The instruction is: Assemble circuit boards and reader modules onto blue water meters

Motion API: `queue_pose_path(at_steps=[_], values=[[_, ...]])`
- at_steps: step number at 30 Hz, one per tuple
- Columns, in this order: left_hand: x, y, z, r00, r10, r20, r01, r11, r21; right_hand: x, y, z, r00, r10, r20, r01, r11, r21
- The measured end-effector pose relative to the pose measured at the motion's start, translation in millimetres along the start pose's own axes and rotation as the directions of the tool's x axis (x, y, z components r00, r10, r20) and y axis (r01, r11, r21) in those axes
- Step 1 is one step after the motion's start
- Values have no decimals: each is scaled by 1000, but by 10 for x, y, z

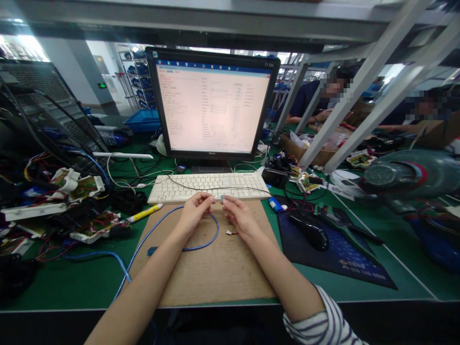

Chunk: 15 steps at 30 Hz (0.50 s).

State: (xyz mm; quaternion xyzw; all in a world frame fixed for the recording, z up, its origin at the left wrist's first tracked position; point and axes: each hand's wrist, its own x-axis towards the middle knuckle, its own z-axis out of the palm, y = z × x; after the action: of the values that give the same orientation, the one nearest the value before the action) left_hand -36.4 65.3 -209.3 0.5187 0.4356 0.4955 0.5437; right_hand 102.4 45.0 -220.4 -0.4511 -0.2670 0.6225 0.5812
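Note:
My left hand (197, 209) and my right hand (237, 213) are close together over the top of a brown cardboard sheet (215, 273), just in front of the white keyboard (194, 187). The left fingers are pinched on something too small to make out. Between the right thumb and fingers is a small bluish-grey piece (222, 197). A small white connector (229, 232) on a thin dark red wire hangs below the right hand. A blue cable (212, 244) loops over the cardboard, and its blue plug (153, 251) lies near my left forearm.
A monitor (215, 110) stands behind the keyboard. Circuit boards with wires (86, 187) and a yellow marker (145, 212) lie left. At right are a black mouse (309, 231) on a mat, a green-handled tool (345, 230) and metal posts; people sit beyond.

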Motion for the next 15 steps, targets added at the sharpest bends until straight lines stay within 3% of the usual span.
queue_pose_path(at_steps=[4, 11, 15], values=[[7, 14, -15, 1000, 26, -17, -25, 998, 52, 7, -11, -5, 1000, 18, -12, -18, 1000, -8], [-6, -41, 31, 999, 17, 48, -21, 997, 77, 7, -6, -7, 1000, 21, -12, -21, 1000, 14], [-8, -34, 24, 1000, 21, 6, -21, 999, 46, 0, -16, -3, 999, 30, -19, -30, 999, 22]])
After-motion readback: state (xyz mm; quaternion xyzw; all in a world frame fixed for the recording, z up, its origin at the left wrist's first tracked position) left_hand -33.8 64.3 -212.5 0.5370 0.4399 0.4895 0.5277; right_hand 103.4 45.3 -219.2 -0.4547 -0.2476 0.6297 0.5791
